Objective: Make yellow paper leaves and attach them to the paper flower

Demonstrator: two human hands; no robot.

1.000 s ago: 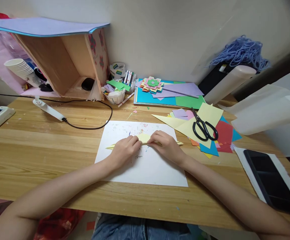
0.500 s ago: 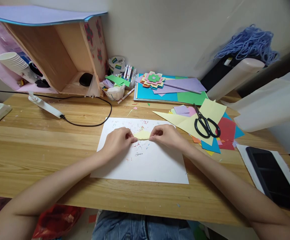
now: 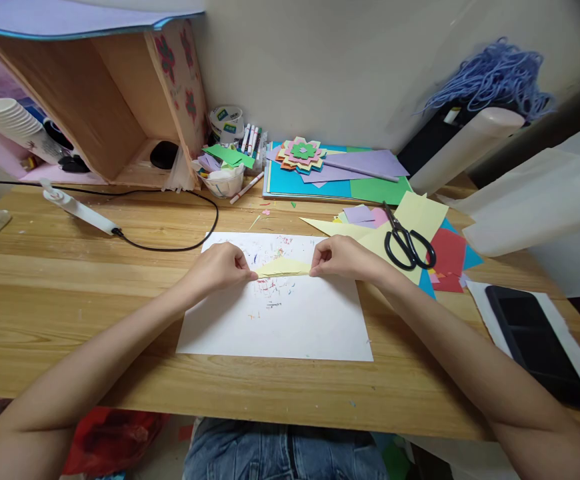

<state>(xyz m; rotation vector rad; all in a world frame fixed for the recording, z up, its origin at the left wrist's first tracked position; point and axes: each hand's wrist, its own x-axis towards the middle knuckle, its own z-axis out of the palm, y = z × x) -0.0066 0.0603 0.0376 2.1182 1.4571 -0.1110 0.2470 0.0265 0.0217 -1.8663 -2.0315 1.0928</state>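
A small piece of pale yellow paper (image 3: 285, 268), its near edge folded or rolled into a narrow strip, lies over a white sheet of paper (image 3: 275, 327) marked with coloured specks. My left hand (image 3: 226, 265) pinches its left end between thumb and fingers. At the opposite end, my right hand (image 3: 337, 257) pinches the strip in the same way. Between the two hands the yellow paper rises to a low peak on its far side. To the right of my right hand, black-handled scissors (image 3: 406, 241) rest on a larger pale yellow sheet (image 3: 423, 213).
Layered paper flower (image 3: 302, 155) with a purple stem lies on coloured sheets (image 3: 310, 183) at the back. A cup of paper scraps (image 3: 224, 181) stands beside markers (image 3: 251, 140). A black cable (image 3: 180, 249) curves across the left. At right lies a black tray-like object (image 3: 535, 340).
My hands have moved apart toward the ends of the yellow paper, so more of its folded edge shows. The whole view has shifted slightly.
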